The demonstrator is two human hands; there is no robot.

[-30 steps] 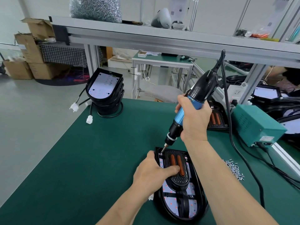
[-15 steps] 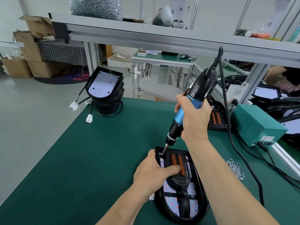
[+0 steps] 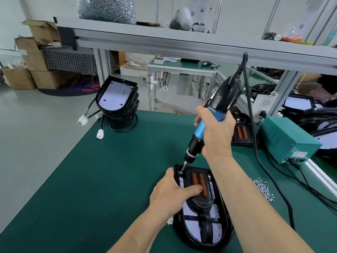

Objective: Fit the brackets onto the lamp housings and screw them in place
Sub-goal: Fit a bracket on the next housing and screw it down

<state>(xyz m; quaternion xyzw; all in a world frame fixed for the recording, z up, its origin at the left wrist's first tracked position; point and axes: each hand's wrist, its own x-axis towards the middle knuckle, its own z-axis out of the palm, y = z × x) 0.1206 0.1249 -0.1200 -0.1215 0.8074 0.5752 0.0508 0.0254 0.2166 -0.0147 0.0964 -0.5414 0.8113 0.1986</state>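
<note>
Head view: housing (image 3: 227, 223) flat on green worktop (image 3: 91, 179), bracket (image 3: 204, 199) seated inside. Left hand (image 3: 169, 194) grips housing's left rim, thumb pressing on bracket. Right hand (image 3: 217, 132), fingers wrapped round blue-black screwdriver (image 3: 226, 94); tool tilted, bit down on screw (image 3: 180, 172) at housing's far-left corner. Loose screws (image 3: 262, 189) heaped right of arm. Stacked housings (image 3: 118, 99) at worktop's far-left corner.

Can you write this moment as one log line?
right hand: grips electric screwdriver | bit: on corner screw | left hand: holds lamp housing, thumb on bracket
</note>
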